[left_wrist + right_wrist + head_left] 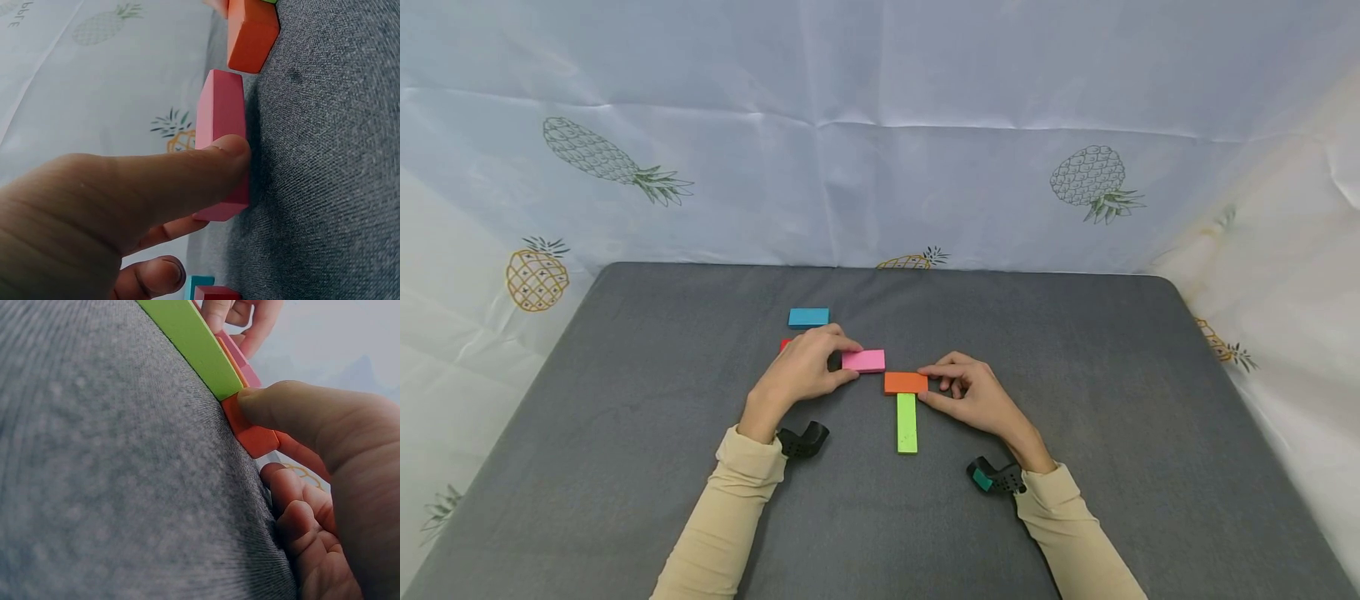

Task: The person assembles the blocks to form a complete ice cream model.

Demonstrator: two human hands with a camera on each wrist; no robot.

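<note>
Between thumb and fingers, my left hand [807,364] pinches a pink block [863,361] by its left end; the left wrist view shows the thumb across the pink block's [228,106] side. My right hand [973,393] pinches the right end of an orange block [906,382], thumb on its near side. A lime green block [907,423] lies lengthwise toward me, its far end against the orange one, like a T. In the left wrist view a small gap parts the pink block from the orange block [252,34].
Beyond my left hand lies a blue block [808,317]. A red block [785,343] shows only a corner beside that hand. All this is on a grey cloth-covered table [1075,333], with a pineapple-print curtain [880,183] along its far edge.
</note>
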